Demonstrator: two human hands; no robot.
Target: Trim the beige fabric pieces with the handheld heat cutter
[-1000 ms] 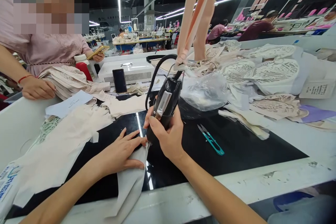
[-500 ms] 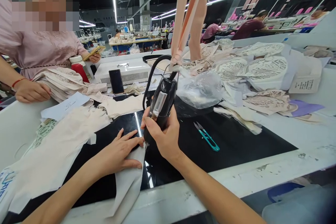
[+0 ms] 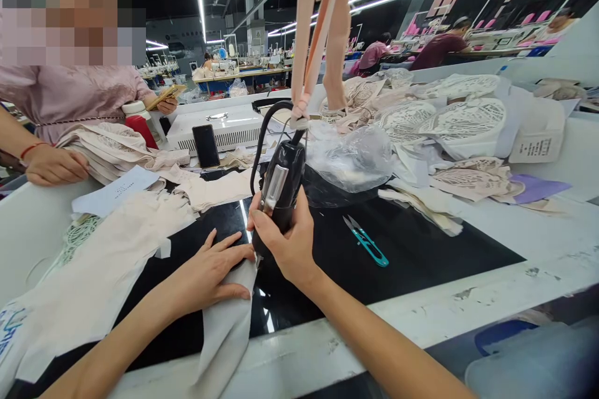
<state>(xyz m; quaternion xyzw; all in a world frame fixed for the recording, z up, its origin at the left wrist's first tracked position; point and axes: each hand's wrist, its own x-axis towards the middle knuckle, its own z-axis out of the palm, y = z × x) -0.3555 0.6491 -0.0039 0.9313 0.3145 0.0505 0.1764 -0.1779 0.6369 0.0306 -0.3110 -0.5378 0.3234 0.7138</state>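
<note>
My right hand (image 3: pixel 287 249) is wrapped round a black corded handheld tool (image 3: pixel 282 181) with a metal plate on its side. The tool is upright, its lower end beside the edge of a pale fabric piece (image 3: pixel 229 324); the exact tip is hard to make out. Peach fabric strips (image 3: pixel 322 43) tied at its top hold it from above. My left hand (image 3: pixel 219 271) lies flat with fingers spread, pressing the fabric against the glossy black surface (image 3: pixel 327 287). Its index fingertip is close to the tool's lower end. Part of the fabric is under that hand.
Teal thread snips (image 3: pixel 367 242) lie to the right. Pale fabric (image 3: pixel 107 262) spreads on the left; lace-patterned pieces (image 3: pixel 463 128) and a clear plastic bag (image 3: pixel 350 159) are at back right. A phone (image 3: pixel 206 145) leans on a white box (image 3: pixel 219 128). A co-worker (image 3: pixel 79 93) stands at left.
The camera view has shifted slightly, so most things sit a little further left. The tool and both hands keep nearly the same place over the fabric.
</note>
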